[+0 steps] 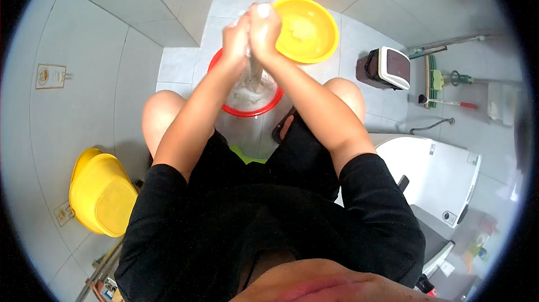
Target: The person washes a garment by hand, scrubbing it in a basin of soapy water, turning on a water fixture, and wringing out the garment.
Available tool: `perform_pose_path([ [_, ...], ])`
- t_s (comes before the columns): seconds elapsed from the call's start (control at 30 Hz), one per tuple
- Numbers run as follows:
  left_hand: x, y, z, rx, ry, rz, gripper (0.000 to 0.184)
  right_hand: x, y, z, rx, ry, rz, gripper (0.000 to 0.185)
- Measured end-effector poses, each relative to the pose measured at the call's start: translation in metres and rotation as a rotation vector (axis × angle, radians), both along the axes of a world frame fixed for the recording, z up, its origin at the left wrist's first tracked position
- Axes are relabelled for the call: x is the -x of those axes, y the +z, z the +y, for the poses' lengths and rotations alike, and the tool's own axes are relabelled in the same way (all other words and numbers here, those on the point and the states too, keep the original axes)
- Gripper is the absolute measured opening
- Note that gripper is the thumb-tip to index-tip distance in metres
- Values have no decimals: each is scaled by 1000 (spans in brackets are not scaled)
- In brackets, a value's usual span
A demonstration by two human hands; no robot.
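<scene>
Both hands are held close together above a red-rimmed basin (pixel 254 114). My left hand (pixel 236 41) and my right hand (pixel 265 28) are closed around a wet, pale cloth (pixel 255 74), which hangs down between my wrists into the basin. White suds lie on the cloth and on my fingers. Foamy water fills the basin, partly hidden behind my forearms. Just right of my hands, a yellow basin (pixel 306 29) with some water in it stands on the tiled floor.
A dark bin with a white-rimmed lid (pixel 394 68) stands at the right. Brushes and handles lean along the right wall, above a white appliance (pixel 432 167). Yellow basins (pixel 106 195) hang by the left wall. My knees flank the red basin.
</scene>
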State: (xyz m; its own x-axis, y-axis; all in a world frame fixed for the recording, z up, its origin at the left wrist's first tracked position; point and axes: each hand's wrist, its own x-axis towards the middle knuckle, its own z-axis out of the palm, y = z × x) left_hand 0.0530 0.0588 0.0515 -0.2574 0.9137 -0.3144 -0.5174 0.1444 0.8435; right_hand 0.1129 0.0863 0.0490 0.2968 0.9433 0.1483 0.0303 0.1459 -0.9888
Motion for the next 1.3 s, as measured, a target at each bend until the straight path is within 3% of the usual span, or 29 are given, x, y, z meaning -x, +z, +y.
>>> perform_pose_path([
  [0.03, 10, -6, 12, 137, 34, -80, 31, 11, 10, -20, -78, -41, -202, 25],
  [0.1, 76, -104, 47, -368, -765, -860, 33, 18, 26, -50, -83, 220, -438, 28],
  [0.13, 59, -69, 36, -370, -764, -860, 33, 16, 25, -42, -84, 221, -439, 28],
  [0.2, 11, 0, 6, 38, 54, -273, 35, 8, 21, -15, -121, 67, -326, 30],
  [0.3, -9, 22, -11, 30, 26, -32, 36, -10, 3, 9, 49, -20, -113, 31],
  [0.37, 27, -25, 12, 57, -5, -44, 34, 9, 12, -25, -107, 31, -304, 29],
  [0.43, 74, -70, 30, -274, -868, -932, 34, 6, 21, -22, -124, 33, -301, 29],
  [0.5, 53, -48, 24, -272, -722, -843, 30, 5, 29, -14, -156, 40, -283, 28],
  [0.57, 3, 25, -10, 73, -106, -434, 29, 0, 25, -5, -168, 45, -268, 28],
  [0.6, -4, 34, -15, 38, -130, -271, 28, -6, 27, 1, -106, 29, -155, 28],
  [0.7, 24, 4, 5, 35, -73, -270, 30, 9, 29, -26, -91, -10, -26, 31],
  [0.73, 71, -43, 26, -150, -547, -686, 30, 14, 38, -43, -121, 96, -250, 31],
  [0.77, 64, -35, 23, -148, -546, -687, 30, 17, 41, -51, -148, 201, -470, 30],
  [0.83, 31, 6, 7, 77, -16, -392, 27, 14, 28, -22, -277, 149, -366, 32],
  [0.9, 19, 17, 2, 68, -94, -372, 25, -3, 32, 0, -31, 65, -75, 28],
  [0.97, 19, 10, 6, 58, -93, -215, 26, 7, 23, -19, -111, 12, -58, 26],
  [1.03, 57, -35, 21, 64, -202, -316, 30, 14, 12, -40, -406, 233, -414, 23],
  [1.1, 83, -70, 36, -232, -738, -847, 28, 15, 32, -44, -302, 251, -475, 21],
  [1.13, 69, -50, 27, -230, -735, -844, 28, 8, 31, -28, -288, 228, -390, 20],
  [1.2, 19, 13, 1, 66, -112, -329, 22, -2, 27, -2, -227, 154, -80, 20],
  [1.3, 10, 14, 4, 65, -89, -200, 19, 0, 20, -17, -165, 21, -196, 17],
])
